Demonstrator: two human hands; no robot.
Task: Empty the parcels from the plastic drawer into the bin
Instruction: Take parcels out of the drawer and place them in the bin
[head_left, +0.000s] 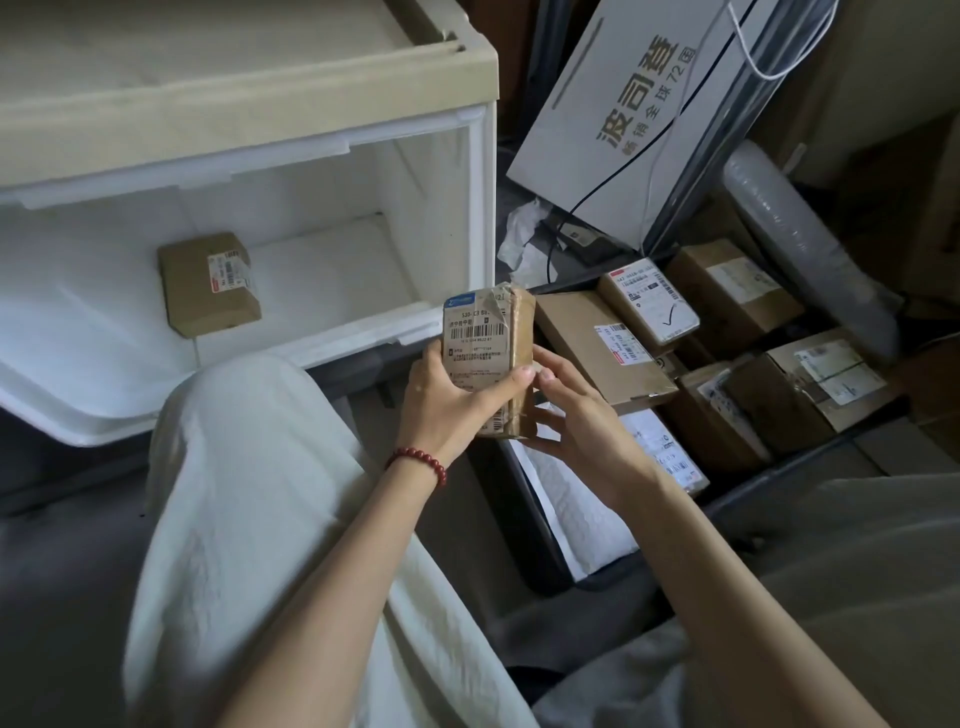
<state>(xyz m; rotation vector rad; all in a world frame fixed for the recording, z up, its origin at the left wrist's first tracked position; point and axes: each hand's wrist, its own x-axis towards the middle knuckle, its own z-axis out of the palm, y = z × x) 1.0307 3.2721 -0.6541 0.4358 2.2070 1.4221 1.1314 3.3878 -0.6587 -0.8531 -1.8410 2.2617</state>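
A small brown parcel with a white shipping label stands upright between my hands, just right of the drawer's front corner. My left hand grips its labelled face, thumb across the front. My right hand holds its right edge and underside with curled fingers. The white plastic drawer is pulled open at the left, and one brown parcel lies flat on its floor. The dark bin to the right holds several cardboard parcels and a white padded mailer.
A beige cabinet top sits above the drawer. A large white box with black lettering leans behind the bin, with cables across it. A roll of bubble wrap lies at the far right. My white-clad knees fill the foreground.
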